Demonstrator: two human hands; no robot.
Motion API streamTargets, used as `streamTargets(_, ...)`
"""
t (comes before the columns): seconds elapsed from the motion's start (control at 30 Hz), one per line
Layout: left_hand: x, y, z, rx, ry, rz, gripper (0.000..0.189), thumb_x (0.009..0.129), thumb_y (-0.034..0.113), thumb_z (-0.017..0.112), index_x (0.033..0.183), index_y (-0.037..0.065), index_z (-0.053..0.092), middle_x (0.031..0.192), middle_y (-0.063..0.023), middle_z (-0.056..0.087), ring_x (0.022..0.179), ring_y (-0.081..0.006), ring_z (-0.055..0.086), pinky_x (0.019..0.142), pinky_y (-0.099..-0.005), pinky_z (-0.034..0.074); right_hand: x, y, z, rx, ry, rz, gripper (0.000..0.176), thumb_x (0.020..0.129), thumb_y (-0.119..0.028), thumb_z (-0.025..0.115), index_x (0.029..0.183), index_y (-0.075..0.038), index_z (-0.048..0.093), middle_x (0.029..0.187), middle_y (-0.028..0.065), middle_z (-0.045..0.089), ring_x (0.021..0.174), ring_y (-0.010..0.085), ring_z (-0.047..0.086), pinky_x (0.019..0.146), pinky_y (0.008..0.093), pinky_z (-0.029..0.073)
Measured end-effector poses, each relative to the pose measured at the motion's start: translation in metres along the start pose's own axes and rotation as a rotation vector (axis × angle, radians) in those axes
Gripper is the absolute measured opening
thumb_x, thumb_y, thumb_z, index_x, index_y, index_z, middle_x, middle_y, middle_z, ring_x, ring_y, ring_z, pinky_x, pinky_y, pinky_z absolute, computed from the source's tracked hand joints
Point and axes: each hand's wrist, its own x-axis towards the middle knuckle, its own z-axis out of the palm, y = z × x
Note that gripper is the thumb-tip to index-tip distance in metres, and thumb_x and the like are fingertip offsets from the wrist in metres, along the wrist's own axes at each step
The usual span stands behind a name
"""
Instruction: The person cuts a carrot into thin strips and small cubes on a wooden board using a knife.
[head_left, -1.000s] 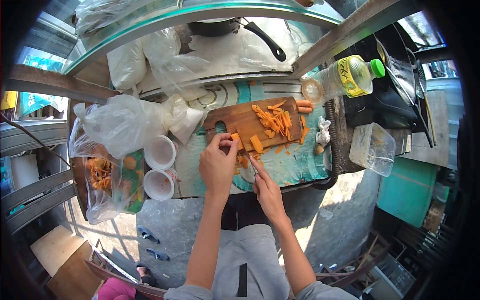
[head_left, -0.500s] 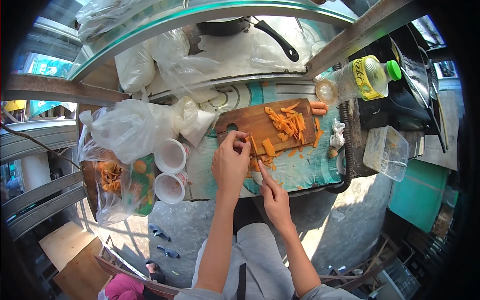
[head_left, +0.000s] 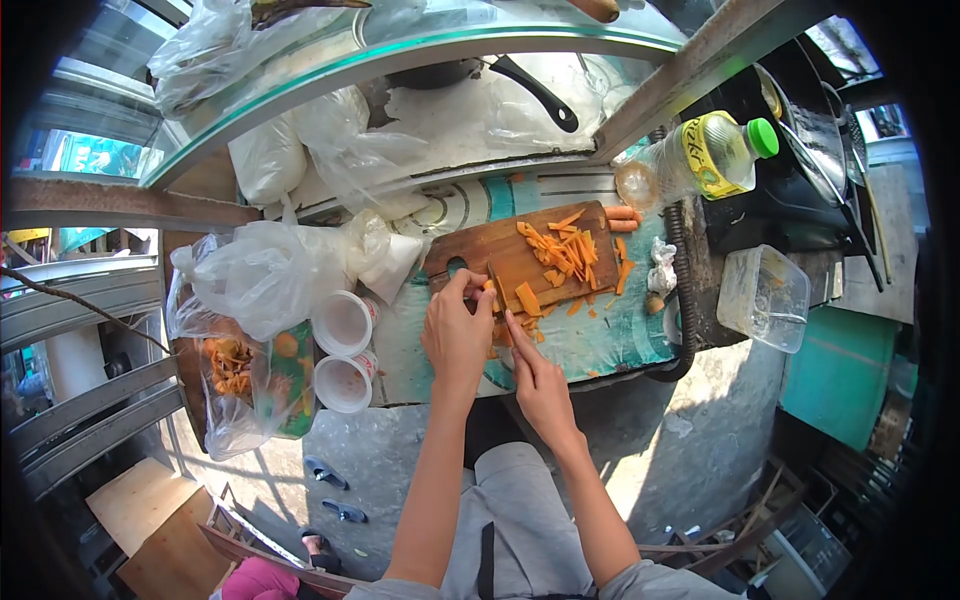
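Note:
A wooden cutting board (head_left: 490, 243) lies at an angle on the table. My left hand (head_left: 458, 328) is over its near left corner, fingertips pinched on a small piece of carrot (head_left: 489, 286). Gripped in my right hand (head_left: 541, 380) is a knife (head_left: 498, 288), its narrow blade upright beside the left fingertips. Cut carrot strips (head_left: 566, 252) are heaped on the right half of the board. Flat carrot slices (head_left: 528, 298) lie just right of the blade, and more bits are scattered along the near edge. Carrot pieces (head_left: 623, 219) rest beyond the board's right end.
Two white plastic cups (head_left: 342, 322) and clear plastic bags (head_left: 255, 275) stand left of the board. At right are a green-capped bottle (head_left: 705, 158), a clear plastic tub (head_left: 763, 298) and a black stove (head_left: 790, 215). A glass shelf (head_left: 430, 45) crosses above the far side.
The view has shifted slightly, so the bottle and board appear farther left. The knife blade now shows more clearly beside my left fingertips. Both hands keep their holds.

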Motion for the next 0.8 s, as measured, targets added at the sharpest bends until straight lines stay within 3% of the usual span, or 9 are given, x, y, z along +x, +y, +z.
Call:
streamTargets(0.2, -0.002, -0.001, -0.001, 0.001, 0.012, 0.005, 0.014, 0.085, 0.018, 0.067, 0.096, 0.009, 0.065, 0.084, -0.0055, 0.069, 0.086, -0.0281, 0.064, 0.072, -0.0421, 0.048, -0.018, 0.006, 0.012, -0.128, 0.142, -0.010, 0.053, 0.096, -0.009, 0.044, 0.146, -0.028, 0.041, 0.116, 0.0195, 0.063, 0.089, 0.0401, 0.064, 0.071, 0.0427, 0.050)
streamTargets(0.3, -0.004, -0.001, 0.000, 0.004, 0.014, 0.001, 0.014, 0.086, 0.018, 0.066, 0.096, 0.009, 0.065, 0.084, -0.0054, 0.069, 0.087, -0.0285, 0.064, 0.071, -0.0426, 0.048, -0.027, 0.014, 0.011, -0.031, 0.215, -0.012, 0.052, 0.096, -0.007, 0.044, 0.145, -0.024, 0.043, 0.113, 0.0186, 0.066, 0.072, 0.0314, 0.067, 0.067, 0.0367, 0.050)
streamTargets(0.37, -0.003, -0.001, 0.000, 0.008, 0.022, -0.004, 0.014, 0.086, 0.018, 0.066, 0.096, 0.009, 0.065, 0.085, -0.0053, 0.069, 0.087, -0.0287, 0.065, 0.071, -0.0429, 0.048, -0.028, 0.017, 0.008, 0.217, 0.155, 0.075, 0.048, 0.098, -0.006, 0.044, 0.144, -0.019, 0.046, 0.114, 0.0107, 0.067, 0.059, 0.0142, 0.052, 0.064, 0.0287, 0.048)
streamTargets(0.4, -0.003, 0.000, 0.000, -0.005, 0.020, -0.015, 0.014, 0.086, 0.018, 0.066, 0.096, 0.009, 0.065, 0.085, -0.0052, 0.069, 0.088, -0.0286, 0.065, 0.071, -0.0430, 0.048, -0.026, 0.017, 0.009, 0.217, 0.152, 0.072, 0.048, 0.098, -0.006, 0.044, 0.144, -0.019, 0.046, 0.114, 0.0107, 0.067, 0.059, 0.0142, 0.052, 0.064, 0.0287, 0.048)
streamTargets(0.47, -0.002, 0.000, -0.001, -0.015, 0.016, -0.029, 0.013, 0.086, 0.018, 0.066, 0.096, 0.009, 0.065, 0.085, -0.0052, 0.070, 0.088, -0.0285, 0.065, 0.071, -0.0430, 0.048, -0.023, 0.018, 0.012, 0.377, 0.121, -0.002, 0.044, 0.102, -0.009, 0.041, 0.145, -0.013, 0.044, 0.075, -0.0053, 0.048, 0.058, 0.0040, 0.033, 0.055, 0.0196, 0.037)
streamTargets(0.5, -0.002, 0.000, 0.000, -0.014, 0.015, -0.023, 0.013, 0.086, 0.017, 0.065, 0.096, 0.009, 0.066, 0.086, -0.0052, 0.070, 0.088, -0.0282, 0.065, 0.071, -0.0428, 0.048, -0.022, 0.016, 0.011, 0.378, 0.122, 0.002, 0.044, 0.102, -0.009, 0.041, 0.145, -0.013, 0.044, 0.075, -0.0053, 0.048, 0.058, 0.0040, 0.033, 0.055, 0.0196, 0.037)
streamTargets(0.57, -0.002, -0.001, 0.000, -0.014, 0.009, -0.020, 0.013, 0.086, 0.017, 0.065, 0.096, 0.009, 0.066, 0.086, -0.0052, 0.070, 0.088, -0.0279, 0.065, 0.071, -0.0426, 0.049, -0.021, 0.011, 0.008, 0.390, 0.044, 0.097, 0.043, 0.100, -0.010, 0.044, 0.143, -0.015, 0.047, 0.122, -0.0019, 0.063, 0.063, 0.0066, 0.042, 0.062, 0.0237, 0.045)
streamTargets(0.7, -0.001, -0.007, 0.003, -0.006, 0.050, 0.023, 0.014, 0.085, 0.017, 0.066, 0.097, 0.008, 0.067, 0.084, -0.0052, 0.070, 0.075, -0.0232, 0.063, 0.065, -0.0388, 0.047, -0.016, 0.012, 0.012, 0.417, 0.061, 0.099, 0.042, 0.100, -0.010, 0.045, 0.141, -0.015, 0.049, 0.117, 0.0004, 0.064, 0.063, 0.0061, 0.039, 0.063, 0.0227, 0.045)
streamTargets(0.8, 0.000, -0.010, 0.004, 0.014, 0.084, 0.072, 0.016, 0.084, 0.017, 0.067, 0.098, 0.007, 0.069, 0.082, -0.0056, 0.071, 0.063, -0.0194, 0.062, 0.059, -0.0353, 0.046, -0.013, 0.013, 0.009, 0.265, 0.034, 0.087, 0.042, 0.100, -0.011, 0.045, 0.141, -0.017, 0.049, 0.117, 0.0065, 0.067, 0.061, 0.0135, 0.055, 0.066, 0.0276, 0.049)
